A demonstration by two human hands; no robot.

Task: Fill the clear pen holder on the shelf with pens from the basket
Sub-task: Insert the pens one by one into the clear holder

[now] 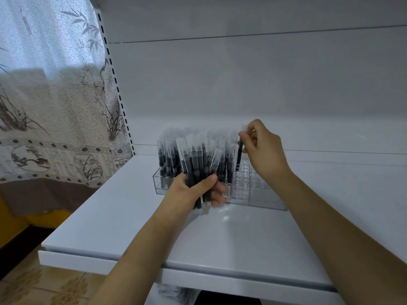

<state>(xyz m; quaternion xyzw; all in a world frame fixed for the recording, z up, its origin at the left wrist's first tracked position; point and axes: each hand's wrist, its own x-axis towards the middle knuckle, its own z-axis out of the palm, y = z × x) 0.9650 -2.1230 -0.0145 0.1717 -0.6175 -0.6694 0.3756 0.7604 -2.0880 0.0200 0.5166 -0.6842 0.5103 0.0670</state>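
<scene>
Both forearms reach in from the lower edge toward the white shelf (pixel 136 216). I read the left hand (pixel 193 190) as curled round a bundle of pens (pixel 196 164), thumb across the front, fingers wrapped behind; the bundle stands upright, just in front of the clear pen holder (pixel 259 194). The right hand (pixel 262 148) pinches a single pen (pixel 239 154) near its top between thumb and fingertips, holding it vertical with its lower end at the holder's grid. The holder sits on the shelf near the back wall; its left compartments are packed with upright pens (pixel 167 159), and its right compartments show bare clear plastic. A patterned curtain (pixel 55 95) hangs to the left of the shelf.
</scene>
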